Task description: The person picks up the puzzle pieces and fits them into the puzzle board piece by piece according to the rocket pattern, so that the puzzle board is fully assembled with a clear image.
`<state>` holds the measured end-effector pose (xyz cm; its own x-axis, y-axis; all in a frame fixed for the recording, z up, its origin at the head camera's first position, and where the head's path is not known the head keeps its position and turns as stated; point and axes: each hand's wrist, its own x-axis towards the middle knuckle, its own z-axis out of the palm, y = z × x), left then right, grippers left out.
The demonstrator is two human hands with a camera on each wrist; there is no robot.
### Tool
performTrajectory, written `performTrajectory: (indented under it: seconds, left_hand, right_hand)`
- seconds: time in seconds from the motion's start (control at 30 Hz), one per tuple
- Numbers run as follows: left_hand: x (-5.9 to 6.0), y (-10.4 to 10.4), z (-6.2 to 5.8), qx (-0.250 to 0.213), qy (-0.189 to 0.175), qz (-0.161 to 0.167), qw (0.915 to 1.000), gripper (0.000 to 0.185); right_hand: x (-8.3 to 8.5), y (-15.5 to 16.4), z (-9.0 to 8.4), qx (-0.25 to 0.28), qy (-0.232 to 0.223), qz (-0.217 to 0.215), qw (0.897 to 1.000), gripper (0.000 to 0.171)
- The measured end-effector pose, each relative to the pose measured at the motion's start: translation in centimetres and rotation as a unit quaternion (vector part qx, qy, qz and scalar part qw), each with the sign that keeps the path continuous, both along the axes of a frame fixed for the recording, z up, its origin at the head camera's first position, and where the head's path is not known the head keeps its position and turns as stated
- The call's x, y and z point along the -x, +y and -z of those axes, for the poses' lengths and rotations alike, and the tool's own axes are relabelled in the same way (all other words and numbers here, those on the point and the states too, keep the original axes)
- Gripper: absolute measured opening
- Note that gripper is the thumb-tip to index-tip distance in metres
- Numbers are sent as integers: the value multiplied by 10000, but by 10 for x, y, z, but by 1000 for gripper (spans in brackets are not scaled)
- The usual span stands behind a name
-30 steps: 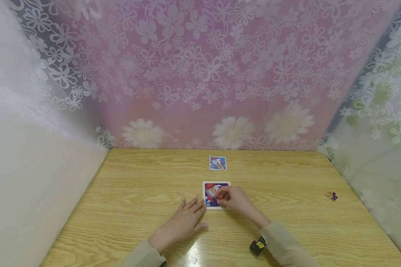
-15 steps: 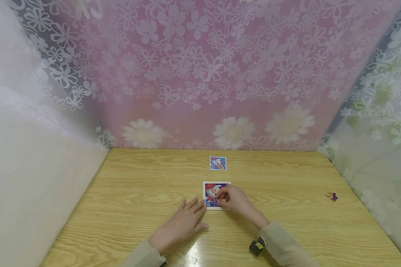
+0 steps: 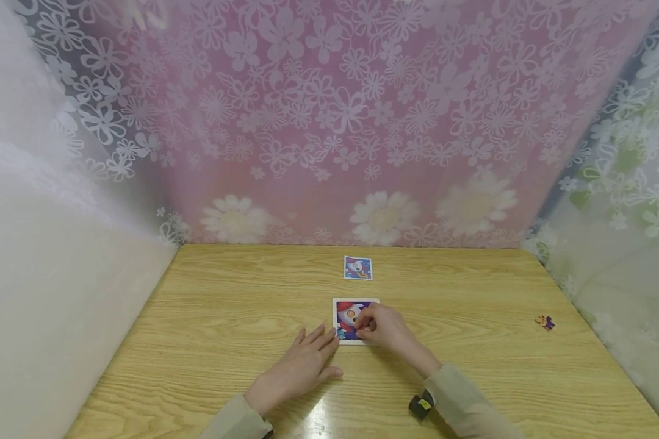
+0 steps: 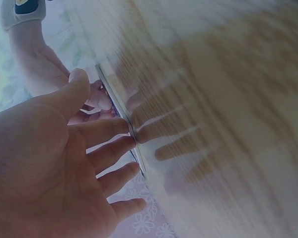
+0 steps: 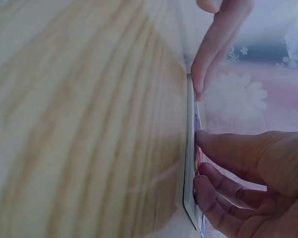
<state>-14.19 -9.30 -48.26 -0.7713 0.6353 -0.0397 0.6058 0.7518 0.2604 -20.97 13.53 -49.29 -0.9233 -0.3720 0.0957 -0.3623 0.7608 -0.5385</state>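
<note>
A small square puzzle board (image 3: 343, 312) with a white rim and a colourful picture lies in the middle of the wooden table (image 3: 225, 317). My right hand (image 3: 383, 329) rests on the board's right half, fingers curled, and its thumb and fingertips (image 5: 204, 171) pinch a small puzzle piece against the picture; the piece is mostly hidden. My left hand (image 3: 303, 363) lies flat on the table with straight fingers, their tips (image 4: 124, 144) against the board's left edge (image 4: 120, 101). One left finger (image 5: 211, 49) shows in the right wrist view, touching the board (image 5: 190, 163).
A small picture card (image 3: 358, 268) lies behind the board near the back wall. One loose puzzle piece (image 3: 545, 321) sits far right by the table edge. Flowered curtains close in the back and both sides.
My right hand has sunk slightly onto the board and shifted a little left with the piece. The left hand, the board and the card have not moved.
</note>
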Motion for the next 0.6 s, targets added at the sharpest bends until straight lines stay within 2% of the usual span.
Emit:
performTrajectory:
  seconds: [0.2,0.6]
  left_hand:
    - [4,1,9,109,35,-52,9999,68]
    - [3,0,8,55,116,-30,9999,67]
  right_hand:
    - [0,1,2,-127,212,-138,9996,12]
    - [-4,5,-4,-214,166,-215,9994,18]
